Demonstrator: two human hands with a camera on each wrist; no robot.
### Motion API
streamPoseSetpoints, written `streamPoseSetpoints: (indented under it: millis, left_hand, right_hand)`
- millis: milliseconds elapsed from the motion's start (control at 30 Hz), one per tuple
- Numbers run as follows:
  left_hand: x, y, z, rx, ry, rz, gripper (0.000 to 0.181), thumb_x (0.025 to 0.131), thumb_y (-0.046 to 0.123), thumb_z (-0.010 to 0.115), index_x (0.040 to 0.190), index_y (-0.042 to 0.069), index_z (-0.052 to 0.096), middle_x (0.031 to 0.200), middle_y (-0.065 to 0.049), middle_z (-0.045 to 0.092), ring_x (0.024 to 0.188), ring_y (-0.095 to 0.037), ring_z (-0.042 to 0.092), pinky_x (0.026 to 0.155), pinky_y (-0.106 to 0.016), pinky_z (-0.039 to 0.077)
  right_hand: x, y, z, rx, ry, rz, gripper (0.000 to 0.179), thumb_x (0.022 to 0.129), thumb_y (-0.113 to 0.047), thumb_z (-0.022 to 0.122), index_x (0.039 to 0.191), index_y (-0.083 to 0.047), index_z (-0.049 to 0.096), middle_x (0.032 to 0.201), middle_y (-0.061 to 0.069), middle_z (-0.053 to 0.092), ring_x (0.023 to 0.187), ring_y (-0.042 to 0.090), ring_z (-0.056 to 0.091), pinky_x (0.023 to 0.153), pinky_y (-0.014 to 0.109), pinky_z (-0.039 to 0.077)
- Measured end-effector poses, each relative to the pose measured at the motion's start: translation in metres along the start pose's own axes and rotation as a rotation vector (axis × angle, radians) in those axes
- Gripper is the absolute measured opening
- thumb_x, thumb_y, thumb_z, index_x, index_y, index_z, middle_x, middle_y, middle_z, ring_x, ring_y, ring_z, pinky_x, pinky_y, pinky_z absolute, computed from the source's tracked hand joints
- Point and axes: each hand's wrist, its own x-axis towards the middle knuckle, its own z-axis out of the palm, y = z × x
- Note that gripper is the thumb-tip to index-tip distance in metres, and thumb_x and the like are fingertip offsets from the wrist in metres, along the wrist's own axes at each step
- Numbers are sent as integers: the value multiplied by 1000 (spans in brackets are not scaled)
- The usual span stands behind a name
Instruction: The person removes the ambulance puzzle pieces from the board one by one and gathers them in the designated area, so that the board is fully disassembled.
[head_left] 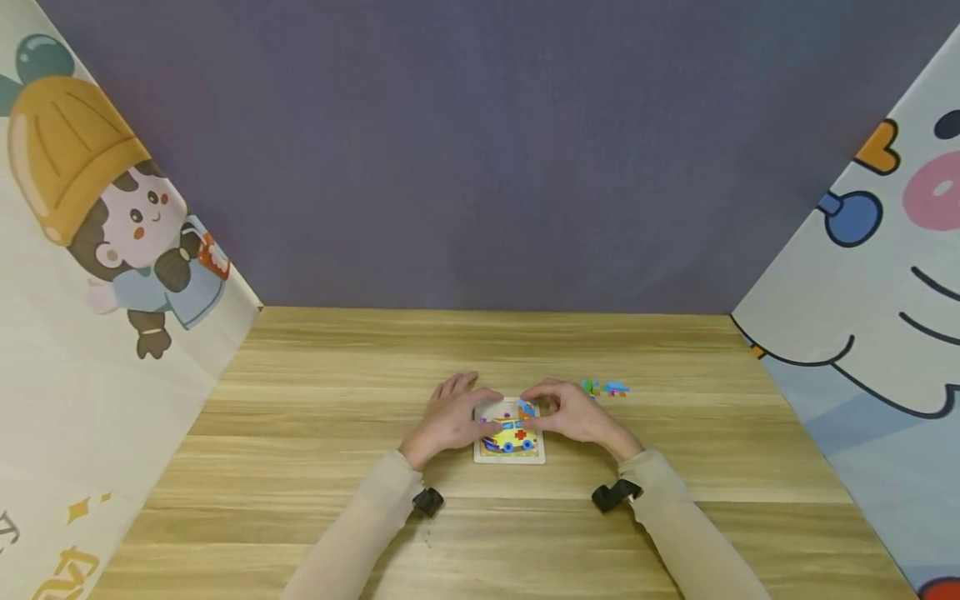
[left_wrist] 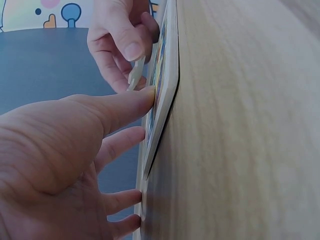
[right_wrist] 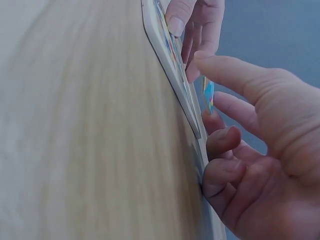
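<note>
A small square jigsaw board with a pale frame lies on the table, showing a yellow ambulance with a red cross. My left hand is at its left side. In the left wrist view that thumb touches the board's face and the other fingers are spread past its edge. Over the board's upper right part, my right hand pinches a blue and orange puzzle piece between thumb and fingers. Seen from the right wrist, this piece stands tilted on edge, just off the board.
More loose puzzle pieces lie on the wooden table beyond my right hand. A dark grey panel closes off the back, and printed cartoon panels stand on both sides.
</note>
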Motion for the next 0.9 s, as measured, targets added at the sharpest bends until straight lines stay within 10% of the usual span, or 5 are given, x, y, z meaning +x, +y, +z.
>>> streamPoseSetpoints:
  millis: [267, 900]
  left_hand:
    - [1, -1, 1, -12, 3, 6, 49, 95, 40, 77, 141, 22, 69, 170, -25, 35, 159, -50, 25, 128, -72, 18]
    - [3, -2, 2, -9, 1, -5, 50, 96, 42, 76, 141, 24, 69, 171, -23, 34, 160, -48, 25, 130, -69, 17]
  right_hand:
    - [-1, -1, -2, 40, 8, 71, 48, 87, -37, 89, 130, -20, 75, 101, 3, 69, 51, 7, 40, 46, 21, 36]
    - [-9, 16, -19, 150, 26, 84, 48, 90, -34, 87, 133, -17, 73, 132, 11, 71, 58, 8, 48, 51, 23, 45]
